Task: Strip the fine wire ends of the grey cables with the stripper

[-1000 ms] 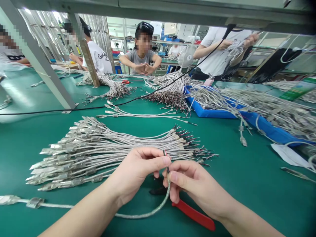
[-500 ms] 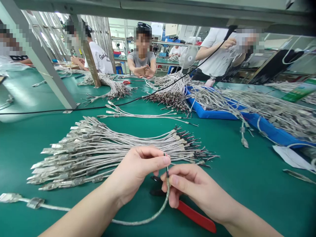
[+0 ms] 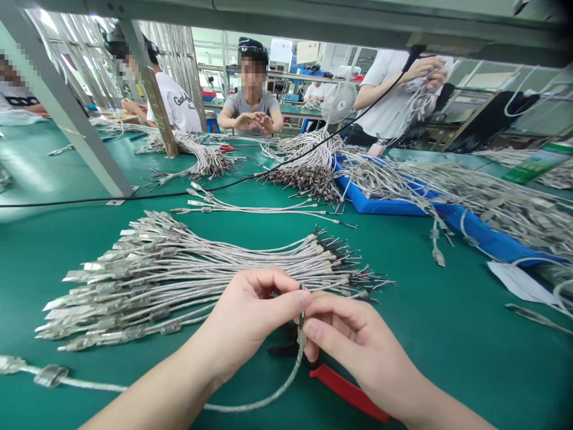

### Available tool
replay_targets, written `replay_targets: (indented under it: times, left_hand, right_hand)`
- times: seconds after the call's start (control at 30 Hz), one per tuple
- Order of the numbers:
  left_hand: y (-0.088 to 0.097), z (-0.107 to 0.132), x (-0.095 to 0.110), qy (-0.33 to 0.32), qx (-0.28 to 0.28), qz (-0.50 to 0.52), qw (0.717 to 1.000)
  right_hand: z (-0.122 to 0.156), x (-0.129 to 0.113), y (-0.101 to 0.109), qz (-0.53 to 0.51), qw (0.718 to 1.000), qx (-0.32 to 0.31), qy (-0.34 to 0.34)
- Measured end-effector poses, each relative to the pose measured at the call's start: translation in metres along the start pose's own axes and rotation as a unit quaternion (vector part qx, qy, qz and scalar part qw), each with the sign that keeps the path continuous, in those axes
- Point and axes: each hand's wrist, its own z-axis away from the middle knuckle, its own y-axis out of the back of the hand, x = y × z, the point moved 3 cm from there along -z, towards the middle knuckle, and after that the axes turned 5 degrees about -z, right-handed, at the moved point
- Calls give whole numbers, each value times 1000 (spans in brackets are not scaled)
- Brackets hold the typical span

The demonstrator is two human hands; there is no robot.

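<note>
Between thumb and forefinger, my left hand (image 3: 268,304) pinches the thin wire ends of a clear-sheathed USB cable (image 3: 250,408). My right hand (image 3: 349,334) is closed on the same cable just below, where dark wires leave the sheath. From there the cable curves down and passes under my left forearm to its USB plug (image 3: 11,363) at the left edge. Partly hidden under my right hand lie red-handled pliers (image 3: 349,391) with dark jaws. Just beyond my hands is a wide pile of similar cables (image 3: 201,269), plugs to the left, bare wire ends to the right.
Several loose cables (image 3: 259,209) lie behind the pile. Blue trays (image 3: 389,206) heaped with cables stand at right. A black cord (image 3: 201,191) crosses the green table (image 3: 447,358). Metal posts (image 3: 85,119) rise at left. Co-workers sit and stand beyond, one person (image 3: 253,107) facing me.
My hands have come closer together at the cable's wire end, the right fingers now nearly touching the left. The view has shifted slightly. The person opposite has drawn their hands in.
</note>
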Motion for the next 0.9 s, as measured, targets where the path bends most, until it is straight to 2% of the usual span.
replay_targets:
  times: [0.17,0.37,0.63,0.9]
  left_hand:
    - [-9,2,-7,25,-22,-2,999]
    - [-20,2,-14,42,-93,-96,990]
    - [-22,3,-16,105,-57,-91,989]
    - [-23,4,-18,113,-39,-61,991]
  right_hand:
    - [-4,-3,3,9,1000,25,5]
    - [-9,-7,17,20,994,101,22]
    - [-9,-14,22,-19,984,171,42]
    - [-9,-18,23,-12,985,166,52]
